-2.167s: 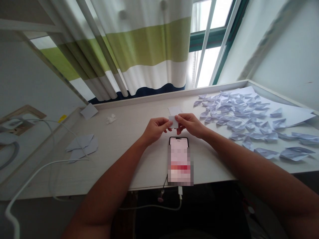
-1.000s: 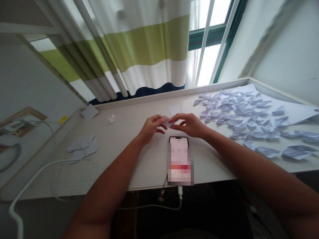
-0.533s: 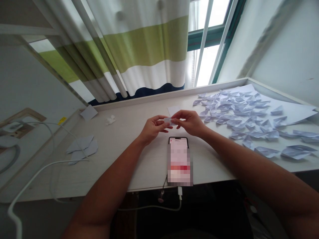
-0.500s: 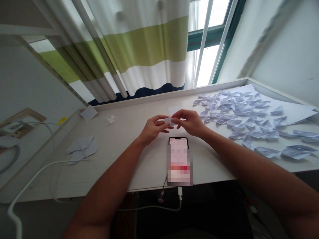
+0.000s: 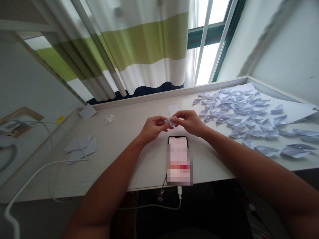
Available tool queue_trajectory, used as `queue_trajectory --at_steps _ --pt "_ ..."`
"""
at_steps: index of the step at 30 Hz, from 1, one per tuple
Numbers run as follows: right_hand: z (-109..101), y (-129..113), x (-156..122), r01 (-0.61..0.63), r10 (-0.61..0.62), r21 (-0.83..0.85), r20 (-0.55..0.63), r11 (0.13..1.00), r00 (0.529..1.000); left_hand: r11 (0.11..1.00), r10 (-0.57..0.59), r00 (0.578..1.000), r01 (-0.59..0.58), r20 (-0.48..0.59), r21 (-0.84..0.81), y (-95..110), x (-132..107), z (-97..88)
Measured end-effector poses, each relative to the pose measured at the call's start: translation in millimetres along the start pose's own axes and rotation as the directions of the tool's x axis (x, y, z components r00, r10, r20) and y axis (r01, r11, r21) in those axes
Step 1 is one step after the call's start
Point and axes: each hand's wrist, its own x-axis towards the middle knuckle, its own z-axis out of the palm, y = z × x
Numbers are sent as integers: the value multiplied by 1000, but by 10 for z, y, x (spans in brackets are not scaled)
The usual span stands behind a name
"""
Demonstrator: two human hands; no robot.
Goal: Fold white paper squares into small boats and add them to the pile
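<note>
Between both hands is a small folded piece of white paper (image 5: 170, 121), held above the desk just beyond the phone. My left hand (image 5: 155, 128) pinches its left side, fingers closed. My right hand (image 5: 189, 121) grips the right side between thumb and fingers. Behind the hands, a white paper sheet (image 5: 172, 109) lies partly hidden. Many folded paper boats (image 5: 225, 106) spread over the right of the desk, some on larger white sheets (image 5: 294, 108). A smartphone (image 5: 178, 159) with a blurred screen lies below the hands.
A white cable (image 5: 179, 196) plugs into the phone at the desk's front edge. On the left are stacked paper pieces (image 5: 81, 147), a single square (image 5: 87, 112), a crumpled tissue (image 5: 109, 119) and another white cable (image 5: 45, 167). A raised rim (image 5: 149, 97) runs along the desk's back.
The folded paper has turned slightly in my fingers, showing more of its creased face. Both hands stay nearly in place; the view has shifted a little.
</note>
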Motion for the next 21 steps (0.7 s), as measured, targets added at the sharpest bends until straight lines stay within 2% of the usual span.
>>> queue_trajectory --at_steps 6,11,15,21 --pt "-37 1 -3 -35 35 -16 14 999 999 999 8 1000 -9 28 41 62 -24 23" --pt "-42 -25 -15 -66 58 105 85 992 995 996 40 999 -41 17 80 90 -35 35" --pt "-20 -26 -19 -80 70 137 83 987 994 994 26 999 -28 28 105 84 -35 47" --pt "33 24 -13 -88 77 145 77 986 994 994 63 993 -53 -103 98 75 -30 68"
